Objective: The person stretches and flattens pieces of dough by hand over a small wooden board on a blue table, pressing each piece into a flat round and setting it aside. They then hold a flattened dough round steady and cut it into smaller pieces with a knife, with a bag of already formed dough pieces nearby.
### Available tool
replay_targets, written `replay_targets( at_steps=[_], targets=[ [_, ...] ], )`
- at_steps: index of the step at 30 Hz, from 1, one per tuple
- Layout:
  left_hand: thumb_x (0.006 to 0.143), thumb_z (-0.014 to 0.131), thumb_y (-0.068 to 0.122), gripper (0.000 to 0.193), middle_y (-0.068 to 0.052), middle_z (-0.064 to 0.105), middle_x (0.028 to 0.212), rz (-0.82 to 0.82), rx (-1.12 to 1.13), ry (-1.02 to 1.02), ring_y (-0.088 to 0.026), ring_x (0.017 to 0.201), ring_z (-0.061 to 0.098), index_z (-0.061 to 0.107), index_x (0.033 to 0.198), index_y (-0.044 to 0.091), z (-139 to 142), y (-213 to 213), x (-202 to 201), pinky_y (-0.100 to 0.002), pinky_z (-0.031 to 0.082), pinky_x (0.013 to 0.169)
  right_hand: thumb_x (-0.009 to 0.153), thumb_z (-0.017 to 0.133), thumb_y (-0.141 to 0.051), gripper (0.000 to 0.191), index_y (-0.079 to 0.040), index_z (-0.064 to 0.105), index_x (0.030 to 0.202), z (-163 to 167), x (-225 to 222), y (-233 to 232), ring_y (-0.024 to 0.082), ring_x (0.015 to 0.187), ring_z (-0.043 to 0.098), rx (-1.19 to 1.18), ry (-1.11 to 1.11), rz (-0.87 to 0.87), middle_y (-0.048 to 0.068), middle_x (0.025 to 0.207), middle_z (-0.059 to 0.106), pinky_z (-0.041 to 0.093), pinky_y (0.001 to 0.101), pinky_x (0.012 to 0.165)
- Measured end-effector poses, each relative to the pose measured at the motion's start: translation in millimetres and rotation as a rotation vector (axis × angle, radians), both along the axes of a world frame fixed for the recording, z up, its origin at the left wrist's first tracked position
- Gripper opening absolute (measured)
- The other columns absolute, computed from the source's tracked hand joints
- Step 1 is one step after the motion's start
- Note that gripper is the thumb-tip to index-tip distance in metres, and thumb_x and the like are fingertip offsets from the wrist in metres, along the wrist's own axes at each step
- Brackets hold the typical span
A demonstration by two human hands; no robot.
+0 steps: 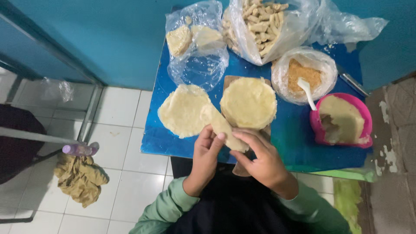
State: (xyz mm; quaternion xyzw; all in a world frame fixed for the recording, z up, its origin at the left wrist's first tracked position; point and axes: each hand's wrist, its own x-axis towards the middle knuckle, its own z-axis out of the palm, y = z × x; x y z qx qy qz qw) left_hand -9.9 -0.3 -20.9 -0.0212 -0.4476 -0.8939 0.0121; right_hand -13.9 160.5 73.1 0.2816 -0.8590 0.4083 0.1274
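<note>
Both my hands hold a folded piece of pale dough (222,127) over the near edge of the blue table (299,138). My left hand (206,156) grips its near left side with thumb and fingers. My right hand (260,158) pinches its lower right end. Just beyond lies a round flat dough sheet (248,103) on a wooden board (229,80). To the left, a second flat dough sheet (182,110) lies on the table, touching the held piece.
A pink bowl (364,113) of pale mash sits at right. Behind it a bag of brown crumbs (304,74) holds a white spoon (307,92). Bags of stick-shaped pieces (262,24) and dough lumps (190,39) stand at the back. A cloth (80,177) and bottle (78,150) lie on the tiled floor.
</note>
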Motion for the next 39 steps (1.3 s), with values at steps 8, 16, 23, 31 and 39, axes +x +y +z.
replay_targets(
  at_steps=[8, 16, 23, 31, 39],
  targets=[
    [0.098, 0.069, 0.002, 0.049, -0.007, 0.066, 0.120, 0.003, -0.015, 0.075, -0.014, 0.108, 0.065, 0.051, 0.144, -0.004, -1, 11, 3, -0.028, 0.054, 0.094, 0.096, 0.071, -0.006, 0.019, -0.002, 0.073, 0.114, -35, 5, 6, 0.014, 0.091, 0.078, -0.249, -0.279, -0.159, 0.009, 0.102, 0.081, 0.060, 0.0265, 0.079],
    [0.101, 0.070, 0.003, 0.043, -0.007, 0.069, 0.115, 0.059, -0.026, 0.035, -0.009, 0.097, 0.062, 0.058, 0.141, -0.006, -9, 15, 5, -0.023, 0.051, 0.084, 0.103, 0.069, -0.004, 0.017, 0.004, 0.069, 0.117, -68, -3, 15, 0.016, 0.097, 0.071, -0.739, -0.565, -0.122, 0.011, 0.108, 0.078, 0.058, 0.0305, 0.083],
    [0.104, 0.064, 0.017, 0.027, -0.004, 0.069, 0.111, -0.092, 0.058, -0.065, -0.008, 0.098, 0.063, 0.060, 0.124, 0.000, -8, 14, 8, -0.025, 0.052, 0.084, 0.098, 0.066, -0.007, 0.061, -0.004, 0.045, 0.155, -64, 10, 4, 0.012, 0.114, 0.062, -0.722, -0.801, -0.021, 0.005, 0.135, 0.066, 0.054, 0.0333, 0.086],
    [0.109, 0.057, 0.026, 0.029, -0.012, 0.064, 0.130, -0.289, 0.494, -0.142, -0.022, 0.120, 0.063, 0.050, 0.128, 0.005, 6, -8, 8, -0.040, 0.053, 0.104, 0.107, 0.055, -0.027, 0.048, 0.007, 0.058, 0.140, -72, -3, 28, 0.021, 0.116, 0.066, -0.982, -0.992, 0.038, 0.014, 0.131, 0.069, 0.051, 0.0379, 0.100],
    [0.102, 0.054, 0.038, 0.058, -0.018, 0.059, 0.142, -0.248, 0.639, -0.326, -0.031, 0.130, 0.058, 0.047, 0.147, 0.001, -5, -71, 13, -0.047, 0.046, 0.110, 0.101, 0.060, -0.031, 0.042, -0.003, 0.060, 0.131, -61, -14, 95, 0.027, 0.121, 0.064, -1.299, -1.150, -0.076, 0.013, 0.129, 0.068, 0.050, 0.0472, 0.103]
  ],
)
